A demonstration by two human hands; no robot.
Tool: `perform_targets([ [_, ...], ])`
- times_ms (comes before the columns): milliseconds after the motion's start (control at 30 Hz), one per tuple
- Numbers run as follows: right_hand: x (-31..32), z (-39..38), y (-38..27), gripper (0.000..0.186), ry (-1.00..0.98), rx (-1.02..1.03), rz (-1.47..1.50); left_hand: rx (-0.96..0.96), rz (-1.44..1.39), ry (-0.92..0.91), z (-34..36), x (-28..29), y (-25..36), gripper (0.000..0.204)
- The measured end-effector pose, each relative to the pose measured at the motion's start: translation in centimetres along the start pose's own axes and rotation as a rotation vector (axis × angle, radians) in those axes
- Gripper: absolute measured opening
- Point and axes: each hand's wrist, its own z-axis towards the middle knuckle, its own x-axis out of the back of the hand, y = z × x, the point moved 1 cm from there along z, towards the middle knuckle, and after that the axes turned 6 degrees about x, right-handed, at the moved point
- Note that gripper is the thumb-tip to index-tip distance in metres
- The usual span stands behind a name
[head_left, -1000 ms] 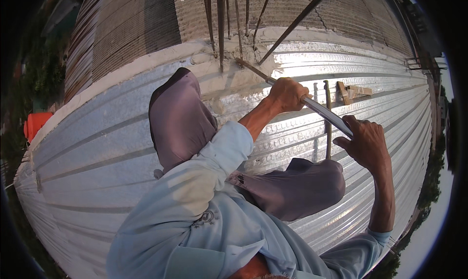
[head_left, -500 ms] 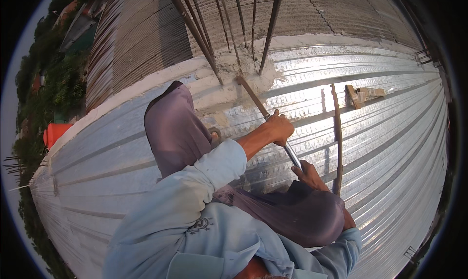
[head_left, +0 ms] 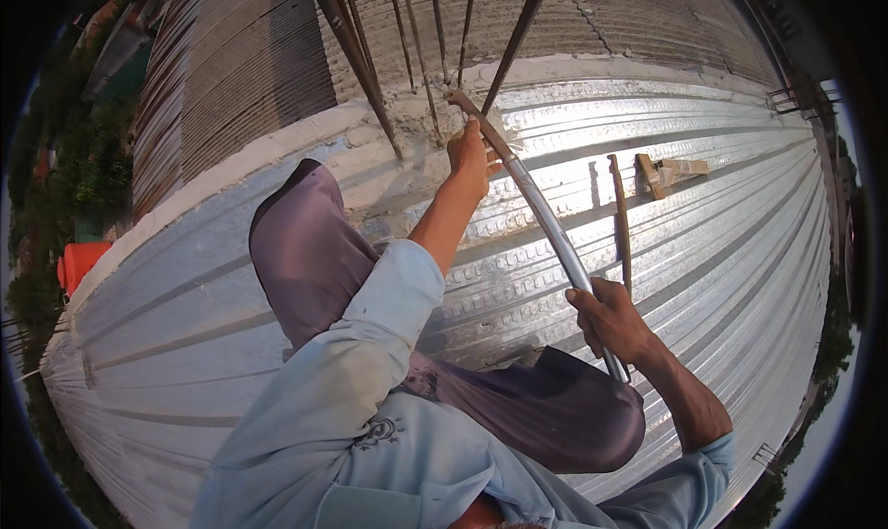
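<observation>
A rebar bender (head_left: 552,226) slants across the view, with a rusty hooked head and a long silver pipe handle. My right hand (head_left: 612,321) is wrapped round the handle near its lower end, above my bent right knee. Farther up, my left hand (head_left: 470,162) holds the rusty part just past the pipe, its thumb along the bar. The hooked tip lies among several upright rusty rebars (head_left: 355,57), near their bases. Whether it touches one of them I cannot tell.
I squat on a shiny ribbed metal roof (head_left: 518,289). A rough concrete edge (head_left: 416,141) runs behind the rebars, with grey corrugated sheets (head_left: 250,85) beyond. At right lie a wooden stick (head_left: 621,219) and a small wood piece (head_left: 652,176). A red container (head_left: 81,265) stands at far left.
The rebar bender has moved up and away from me, its hook now among the rebars. My left hand slid from the pipe toward the head; my right hand moved up and right.
</observation>
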Motion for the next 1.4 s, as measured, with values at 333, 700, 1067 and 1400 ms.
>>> perform_targets([
  [333,-4.1,1.4,-3.9,0.036,-0.02,-0.034,0.121,-0.131,-0.073,0.078,4.1,0.0,0.5,0.015],
  [700,-5.3,4.2,-1.5,0.035,-0.054,-0.001,0.22,-0.261,0.103,0.258,6.2,1.5,1.0,0.012],
  [1067,-5.6,6.0,3.6,0.032,-0.059,0.099,0.091,-0.263,0.575,0.362,4.1,0.8,0.2,0.036],
  [1400,-6.0,8.4,6.5,0.035,-0.064,0.312,-0.028,-0.284,1.089,0.526,-1.4,0.3,-3.8,0.059],
])
